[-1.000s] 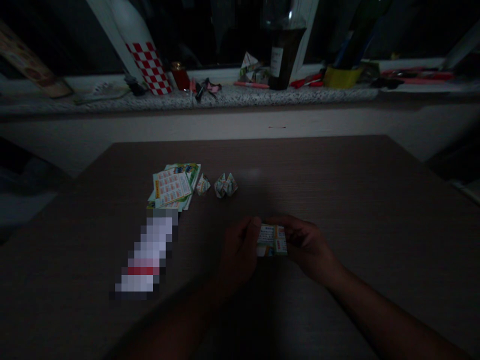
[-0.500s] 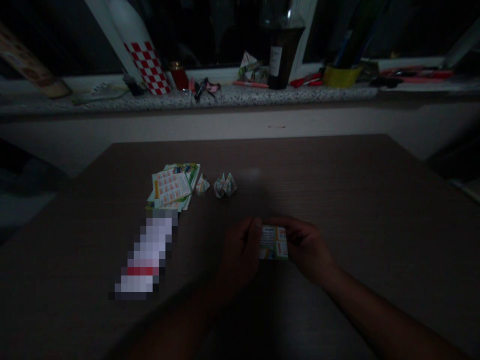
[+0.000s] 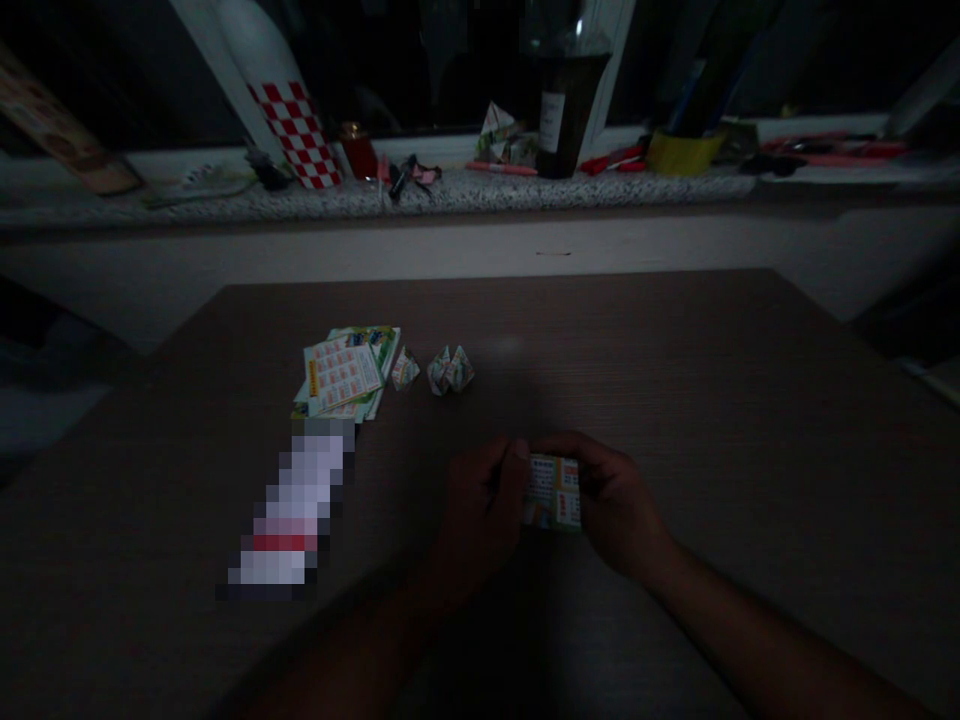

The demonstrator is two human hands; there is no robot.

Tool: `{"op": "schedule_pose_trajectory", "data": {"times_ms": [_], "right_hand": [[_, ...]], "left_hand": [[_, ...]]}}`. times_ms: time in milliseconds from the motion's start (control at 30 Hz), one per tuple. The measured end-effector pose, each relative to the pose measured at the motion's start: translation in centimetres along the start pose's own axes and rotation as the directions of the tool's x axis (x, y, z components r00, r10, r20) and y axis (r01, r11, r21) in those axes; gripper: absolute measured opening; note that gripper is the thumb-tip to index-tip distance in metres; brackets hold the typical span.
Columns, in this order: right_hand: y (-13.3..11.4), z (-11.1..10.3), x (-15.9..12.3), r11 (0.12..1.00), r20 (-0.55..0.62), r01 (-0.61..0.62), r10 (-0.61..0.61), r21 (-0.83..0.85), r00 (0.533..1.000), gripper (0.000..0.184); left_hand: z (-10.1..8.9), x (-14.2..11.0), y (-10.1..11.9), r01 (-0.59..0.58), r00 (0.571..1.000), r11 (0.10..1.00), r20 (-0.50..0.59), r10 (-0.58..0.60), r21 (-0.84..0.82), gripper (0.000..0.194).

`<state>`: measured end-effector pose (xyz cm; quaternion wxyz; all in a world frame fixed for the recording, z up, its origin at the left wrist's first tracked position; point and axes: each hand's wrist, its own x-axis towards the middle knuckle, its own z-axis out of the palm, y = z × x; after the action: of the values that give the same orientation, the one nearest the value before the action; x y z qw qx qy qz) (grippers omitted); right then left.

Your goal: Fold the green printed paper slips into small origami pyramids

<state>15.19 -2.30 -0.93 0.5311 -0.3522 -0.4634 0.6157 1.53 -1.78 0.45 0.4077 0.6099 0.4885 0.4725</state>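
The printed paper square point(image 3: 553, 492) was above the near part of the bench point(image 3: 660, 350), gripped between the fingers of the left hand point(image 3: 484, 510) and those of the right hand point(image 3: 619, 505). Beyond it, toward the left, sat three folded paper pieces point(image 3: 450, 371); farther left of it lay a stack of printed sheets point(image 3: 345, 375).

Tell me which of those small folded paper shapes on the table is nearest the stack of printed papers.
The leftmost folded shape, by itself at the right side of the printed stack; the close pair sits farther right.
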Motion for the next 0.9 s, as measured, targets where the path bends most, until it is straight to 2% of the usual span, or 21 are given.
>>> {"op": "schedule_pose_trajectory", "data": {"times_ms": [200,300,433,567,733,900], "right_hand": [[0.1,0.2,-0.1,0.998,-0.034,0.016,-0.018,-0.061,0.999,0.029],[0.0,0.3,-0.1,0.998,-0.056,0.026,-0.030,-0.056,0.998,0.028],[-0.2,0.3,0.0,0.998,-0.057,0.035,-0.039,-0.060,0.998,0.024],[-0.1,0.4,0.0,0.999,-0.049,0.034,-0.035,-0.027,0.998,0.027],[0.4,0.5,-0.1,0.996,-0.066,0.036,-0.041,-0.082,0.997,0.024],[0.6,0.6,-0.2,0.995,-0.081,0.059,-0.065,-0.079,0.995,0.029]], "left_hand": [[0.0,-0.2,0.2,0.035,0.999,0.999,-0.009,-0.035,-0.033,0.042],[0.2,0.0,-0.1,0.138,0.990,0.979,0.011,-0.138,-0.152,0.043],[0.3,0.3,-0.8,0.288,0.957,0.901,0.067,-0.282,-0.324,0.044],[0.2,0.1,-0.6,0.217,0.976,0.946,0.079,-0.204,-0.241,0.045],[0.1,0.0,-0.4,0.105,0.994,0.985,0.049,-0.099,-0.140,0.045],[0.4,0.3,-0.5,0.215,0.977,0.933,0.062,-0.205,-0.290,0.046]]}}
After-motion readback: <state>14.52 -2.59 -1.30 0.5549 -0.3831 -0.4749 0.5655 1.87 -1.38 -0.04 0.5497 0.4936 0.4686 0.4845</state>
